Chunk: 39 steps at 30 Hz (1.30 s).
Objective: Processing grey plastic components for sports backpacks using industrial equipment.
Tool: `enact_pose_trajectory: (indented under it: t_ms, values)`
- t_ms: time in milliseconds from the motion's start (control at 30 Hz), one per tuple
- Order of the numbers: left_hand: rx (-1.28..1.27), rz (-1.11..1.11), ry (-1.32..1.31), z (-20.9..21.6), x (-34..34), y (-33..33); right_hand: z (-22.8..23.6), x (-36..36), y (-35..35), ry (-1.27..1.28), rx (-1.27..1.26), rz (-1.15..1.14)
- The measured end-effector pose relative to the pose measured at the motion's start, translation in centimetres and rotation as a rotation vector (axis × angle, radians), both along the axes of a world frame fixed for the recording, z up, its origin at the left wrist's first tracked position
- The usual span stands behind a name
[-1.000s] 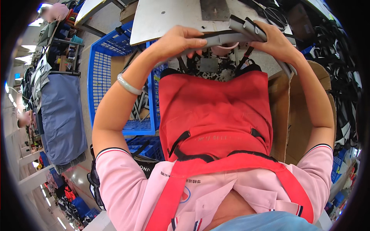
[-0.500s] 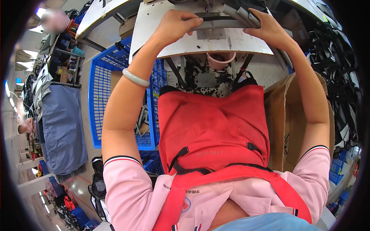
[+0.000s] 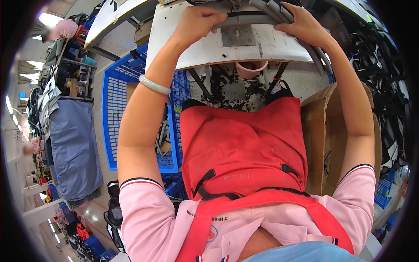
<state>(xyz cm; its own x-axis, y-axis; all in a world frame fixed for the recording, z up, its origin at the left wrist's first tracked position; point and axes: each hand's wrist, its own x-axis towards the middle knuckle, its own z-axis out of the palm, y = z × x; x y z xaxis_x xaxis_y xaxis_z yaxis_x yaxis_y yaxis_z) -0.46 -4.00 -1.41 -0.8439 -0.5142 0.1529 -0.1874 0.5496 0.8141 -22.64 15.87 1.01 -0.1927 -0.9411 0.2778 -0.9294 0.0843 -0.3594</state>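
Grey strips (image 3: 253, 19) are up in front of you, over the far part of the white counter (image 3: 275, 49), running from one of your hands to the other. Your left hand (image 3: 198, 27) has its thumb and fingers brought together in a narrow pinch around one strip, at the left of the span. Your right hand (image 3: 304, 27) is wrapped around several strips bunched together, thumb below and fingers over the top; their cut ends poke up just to the left of your fingers, and loose lengths curve down past the counter's right side, beneath your forearm. A dark edge runs along the upper side of the span.

Below the strips, you have a metal plate (image 3: 244, 40) set on the counter. Under the counter's near edge stands a pink bucket (image 3: 251, 70), with dark scraps (image 3: 220, 81) strewn over the floor around a flat grey pedal (image 3: 235, 92).

To your left is a blue crate (image 3: 112, 126) with slatted walls and grey pieces (image 3: 163, 139) inside. To your right, close beside your red apron (image 3: 242, 135), an open cardboard box (image 3: 315, 131) stands under your right arm. A pale bangle (image 3: 155, 85) circles your left forearm.
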Motion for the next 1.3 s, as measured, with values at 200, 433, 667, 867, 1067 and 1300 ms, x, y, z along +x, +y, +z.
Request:
enact_pose_trajectory:
  t_ms: [200, 433, 667, 867, 1067, 1300]
  values:
    - [0.008, -0.007, 0.019, -0.3, -0.7, -1.0, 2.2, 1.6, -0.7, -0.066, 0.137, -0.189]
    - [0.176, 0.122, 0.237, 0.3, 2.2, -3.6, 1.9, 1.0, 2.0, -0.321, -0.035, -0.26]
    - [0.063, -0.225, -0.202, -0.3, 1.5, 3.8, -4.4, 12.0, 3.3, 0.247, 0.012, 0.343]
    - [0.196, -0.333, -0.186, -2.0, -0.7, 6.6, -7.4, 17.1, 0.9, 0.445, 0.286, 0.394]
    - [0.438, -0.275, -0.308, -5.8, 6.0, 4.2, -3.4, 5.4, 4.4, 0.015, 0.005, 0.157]
    - [0.315, -0.204, -0.127, -0.3, 5.0, 3.5, -1.2, 1.8, 5.7, -0.266, 0.106, -0.114]
